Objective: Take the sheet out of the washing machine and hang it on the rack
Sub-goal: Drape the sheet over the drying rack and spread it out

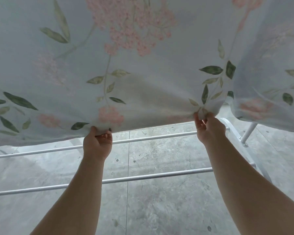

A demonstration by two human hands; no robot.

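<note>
Both arms outstretched — left hand [97,143], right hand [209,128], fingers pinching

sheet [143,65] above rack [143,139] rails | left hand [98,143] on sheet's lower edge | right hand [209,129] further right (same edge)

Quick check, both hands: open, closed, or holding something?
Left hand: closed, gripping the lower edge of the floral sheet.
Right hand: closed, pinching a bunched bit of the same edge.
</note>
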